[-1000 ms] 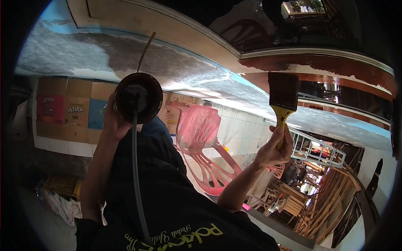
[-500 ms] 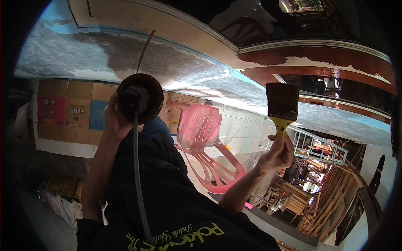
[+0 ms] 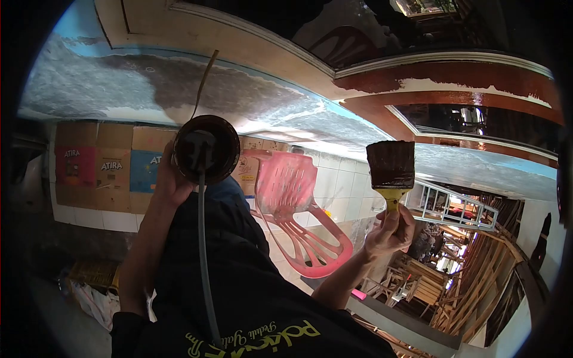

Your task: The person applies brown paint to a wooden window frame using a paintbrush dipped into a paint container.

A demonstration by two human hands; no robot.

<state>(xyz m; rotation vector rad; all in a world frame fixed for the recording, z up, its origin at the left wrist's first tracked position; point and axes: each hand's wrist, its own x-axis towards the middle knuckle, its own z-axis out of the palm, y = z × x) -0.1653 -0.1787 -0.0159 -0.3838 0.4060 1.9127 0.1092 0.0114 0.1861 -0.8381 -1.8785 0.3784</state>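
Note:
My left hand (image 3: 173,182) is closed around a dark round pot (image 3: 230,149) at centre left. Its open top faces the camera, and dark liquid with light reflections shows inside. A thin stick (image 3: 205,80) extends beyond its far rim. A grey cord (image 3: 206,268) runs from over the pot down across the black shirt (image 3: 239,298). At the right, my right hand (image 3: 391,230) grips the yellow handle of a wide paintbrush (image 3: 391,170). The dark, coated bristles point up, apart from the pot and the brown-painted frame (image 3: 430,74).
Behind my hands are a red plastic chair (image 3: 286,185) and flattened cardboard (image 3: 113,164) on tiles. A grey wall surface (image 3: 256,98) spans the view. A light metal ladder (image 3: 456,206) and stacked wood (image 3: 471,280) are at the right, glass panes (image 3: 477,119) above.
The brush in my right hand has moved left and down, away from the brown frame. The pot in my left hand has shifted slightly right and down.

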